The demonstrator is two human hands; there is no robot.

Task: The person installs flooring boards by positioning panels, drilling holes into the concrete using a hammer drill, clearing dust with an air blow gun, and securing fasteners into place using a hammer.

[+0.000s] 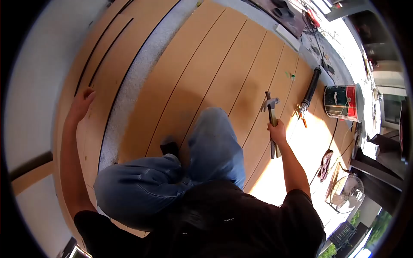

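Note:
My right hand (278,130) is closed around a claw hammer (270,102), its metal head pointing away from me above the floorboards. A dark, narrow bar (272,151) lies alongside the hammer handle in the same grip; its exact kind is unclear. On the left, my left hand (80,106) rests at the brown boards (112,81) near the wall, thumb and fingers apart, with nothing visible in it. Between my hands, brown floorboards (195,81) run in parallel rows under my bent, jeans-clad legs.
A grey strip (140,71) separates the main floorboards from the left boards. To the right are a black caulking gun (312,86), orange-handled pliers (299,112), a paint-stained bucket (340,102), a crumpled cloth (325,165) and a fan (346,194). A white block (287,37) lies at the far edge.

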